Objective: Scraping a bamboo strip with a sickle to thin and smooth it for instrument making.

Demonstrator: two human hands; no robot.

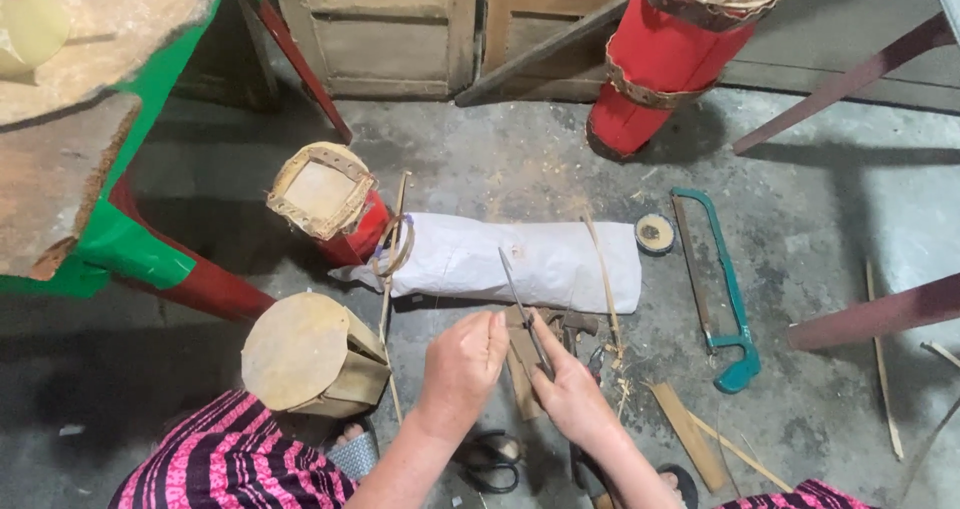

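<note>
trimming a thin bamboo strip (pixel 516 287), the right hand (pixel 572 394) grips a knife (pixel 540 347) while the left hand (pixel 462 364) pinches the strip near centre. shavings litter the floor (pixel 560 159); the small plain drum (pixel 310 354) at near left looks unlaced, so work seems midway.

1. Small drum-making workshop, set up on a bare concrete floor (pixel 820 219).
2. Unfinished drums around: a red drum (pixel 670 54) with laced hide, a smaller red one (pixel 330 204), a plain wooden drum (pixel 310 354).
3. Hand tools lying about: green hacksaw (pixel 725 299), scissors (pixel 490 464).
4. Bamboo strips (pixel 690 434) and sawdust scattered near weathered wooden doors (pixel 400 29).
</note>
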